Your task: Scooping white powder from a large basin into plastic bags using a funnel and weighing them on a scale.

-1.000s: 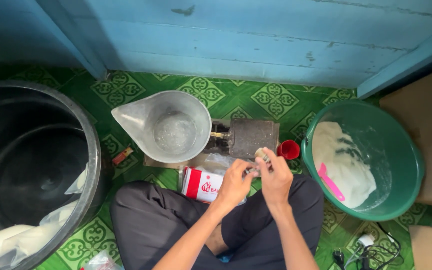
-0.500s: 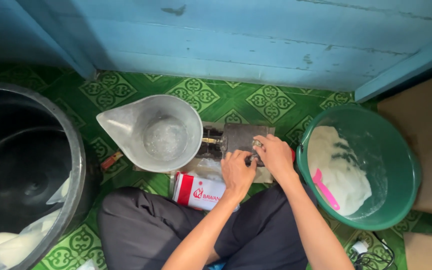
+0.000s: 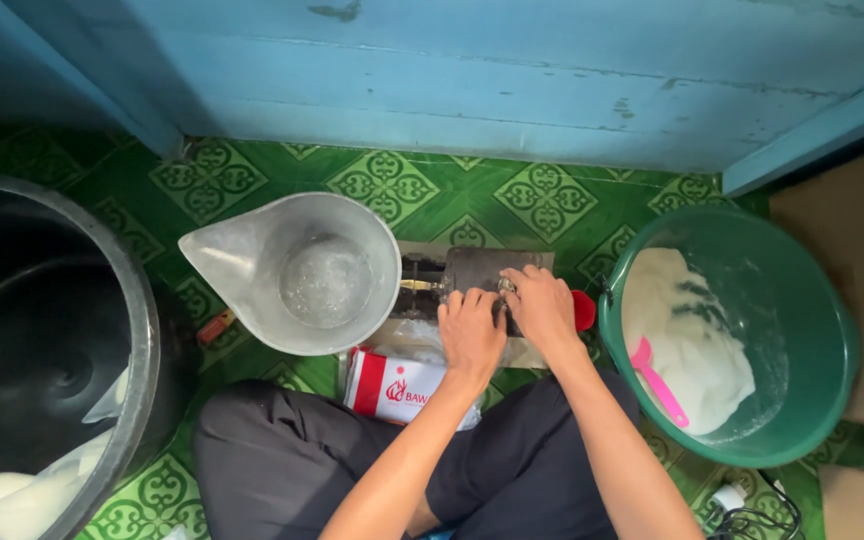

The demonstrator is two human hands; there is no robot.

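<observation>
Both hands on a dark block set on the green tiled floor.

The left hand [image 3: 470,328] and right hand [image 3: 542,308] lie side by side, fingers curled down onto the block [image 3: 482,268] — whether they clamp anything I cannot tell. A grey jug [image 3: 297,272] stands just left of it; a red-and-white packet [image 3: 392,385] lies below — a green basin [image 3: 812,330] with a pink scoop [image 3: 658,380] sits right.

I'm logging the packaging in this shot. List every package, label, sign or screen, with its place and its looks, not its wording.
Packet: lies on the floor by the person's knees, just below the left hand; flat and rectangular, white with a red band at one end and a red printed mark.
No signs or screens in view.
</observation>
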